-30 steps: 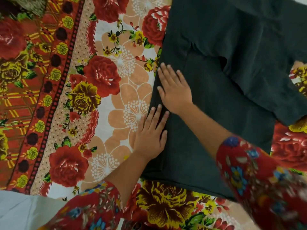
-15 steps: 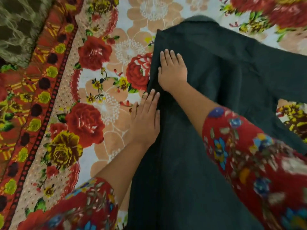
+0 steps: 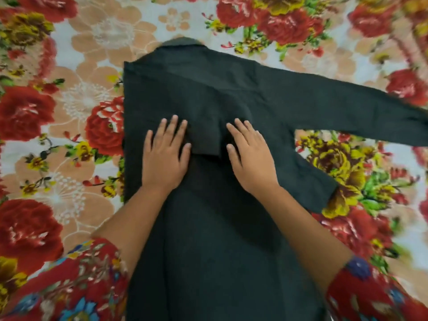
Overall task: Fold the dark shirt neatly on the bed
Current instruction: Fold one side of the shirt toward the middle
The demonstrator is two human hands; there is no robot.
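Observation:
The dark shirt (image 3: 208,228) lies flat on the floral bedsheet (image 3: 69,135), collar at the far end. Its left side is folded inward to a straight edge, and the folded left sleeve ends between my hands. The right sleeve (image 3: 347,112) stretches out to the right. My left hand (image 3: 165,156) rests palm down on the folded part, fingers spread. My right hand (image 3: 250,158) presses flat on the shirt's middle, just right of the sleeve end. Neither hand grips any cloth.
The red, yellow and peach flowered sheet surrounds the shirt on every side. My red floral sleeves (image 3: 69,286) show at the bottom corners. The shirt's lower hem runs out of view at the bottom.
Both hands have moved from the shirt's left folded edge to its middle, and my right hand has parted from the left. The view has shifted to show the collar and outstretched right sleeve.

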